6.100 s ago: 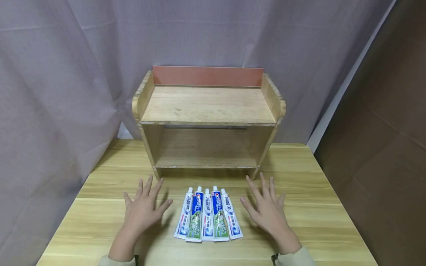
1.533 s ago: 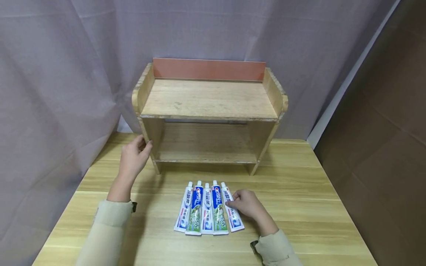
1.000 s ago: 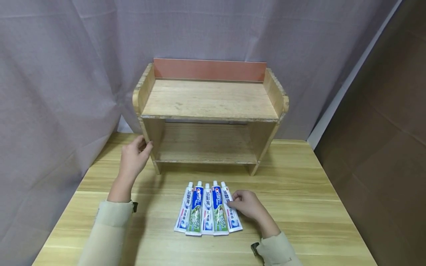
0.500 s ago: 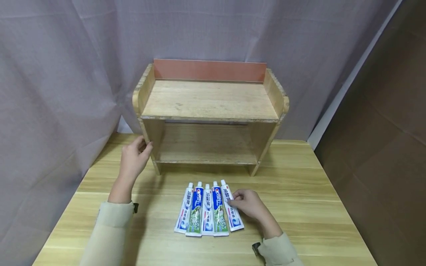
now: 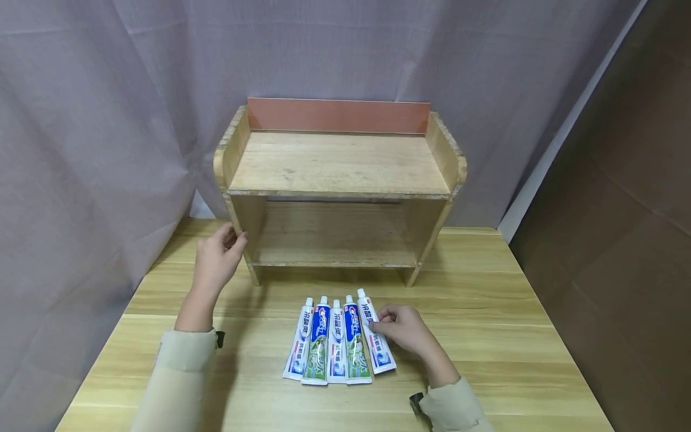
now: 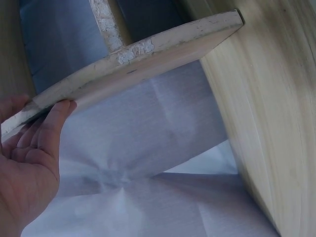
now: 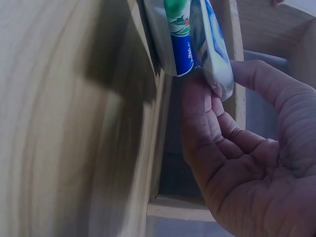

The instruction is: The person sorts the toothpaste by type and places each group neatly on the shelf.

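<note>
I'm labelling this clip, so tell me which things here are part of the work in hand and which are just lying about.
In use:
- right hand pinching the rightmost toothpaste tube
- left hand holding the wooden shelf's left side panel

Lying about:
- four other toothpaste tubes, untouched
- wooden table
- grey curtain

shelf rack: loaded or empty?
Empty. Both boards of the wooden rack show bare wood; all five toothpaste tubes lie on the table.

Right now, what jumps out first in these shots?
Five toothpaste tubes lie side by side on the table, near its front. The right hand pinches the rightmost tube. Behind them stands a bare two-level wooden shelf; the left hand grips its left side panel.
</note>
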Available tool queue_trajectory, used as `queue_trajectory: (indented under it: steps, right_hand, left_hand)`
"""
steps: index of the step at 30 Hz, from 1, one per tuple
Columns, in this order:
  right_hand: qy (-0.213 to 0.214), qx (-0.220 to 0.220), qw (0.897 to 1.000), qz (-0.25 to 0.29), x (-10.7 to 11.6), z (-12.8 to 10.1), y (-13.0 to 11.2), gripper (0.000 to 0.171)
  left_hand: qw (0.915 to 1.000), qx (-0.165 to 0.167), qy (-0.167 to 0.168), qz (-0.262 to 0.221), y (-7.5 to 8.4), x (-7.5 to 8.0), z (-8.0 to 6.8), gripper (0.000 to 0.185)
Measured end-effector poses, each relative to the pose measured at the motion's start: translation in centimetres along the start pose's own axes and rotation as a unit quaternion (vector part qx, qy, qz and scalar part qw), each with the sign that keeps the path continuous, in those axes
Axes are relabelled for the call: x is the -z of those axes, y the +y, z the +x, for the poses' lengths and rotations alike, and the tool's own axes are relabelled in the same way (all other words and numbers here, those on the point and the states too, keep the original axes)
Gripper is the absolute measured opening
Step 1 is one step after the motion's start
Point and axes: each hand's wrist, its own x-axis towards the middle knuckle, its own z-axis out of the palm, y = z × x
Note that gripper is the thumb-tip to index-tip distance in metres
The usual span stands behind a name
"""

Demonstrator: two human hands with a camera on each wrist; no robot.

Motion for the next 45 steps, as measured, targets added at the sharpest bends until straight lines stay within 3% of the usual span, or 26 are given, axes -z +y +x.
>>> queue_trajectory:
  steps: [19, 45]
  right_hand:
    - [0.005, 0.018, 1.0, 0.011, 1.0, -0.1, -0.5, 0.027]
    - [0.014, 0.039, 0.999, 0.006, 1.7, -0.7, -2.5, 0.025]
  left_hand:
    - [0.9999, 0.01, -0.001, -0.001, 0.1, 0.0, 0.0, 0.027]
    - [1.0, 0.0, 0.009, -0.001, 0.1, 0.0, 0.0, 0.024]
